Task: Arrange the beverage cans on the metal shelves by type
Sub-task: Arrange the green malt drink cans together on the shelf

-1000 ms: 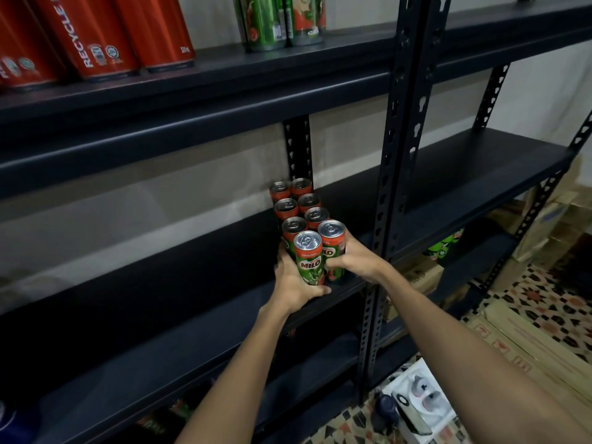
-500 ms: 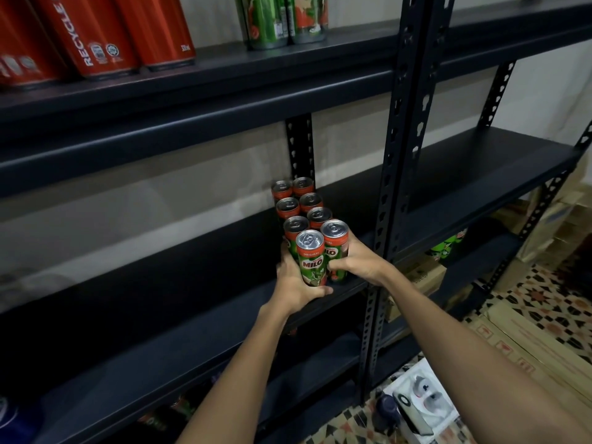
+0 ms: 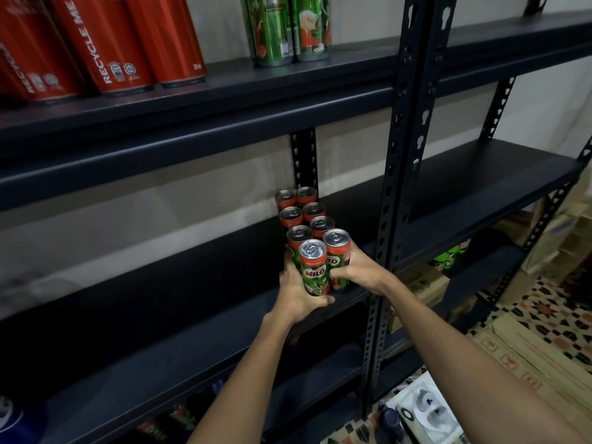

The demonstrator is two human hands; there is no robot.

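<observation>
Several slim green-and-red Milo cans [image 3: 301, 216] stand in two rows on the middle black metal shelf [image 3: 179, 341], beside an upright post. My left hand [image 3: 296, 296] grips the front left Milo can [image 3: 314, 267] from the left and below. The front right Milo can [image 3: 338, 251] is gripped by my right hand [image 3: 358, 270] from its right side. Both front cans stand upright at the shelf's front edge, touching the rows behind.
On the upper shelf stand red cans [image 3: 105, 43] at left and two green cans [image 3: 288, 27] in the middle. A black slotted post [image 3: 403, 155] rises just right of my hands. Cardboard boxes [image 3: 423, 290] and a patterned floor [image 3: 551, 302] lie lower right.
Both hands and the two front cans have stayed in nearly the same place; only the view has shifted slightly.
</observation>
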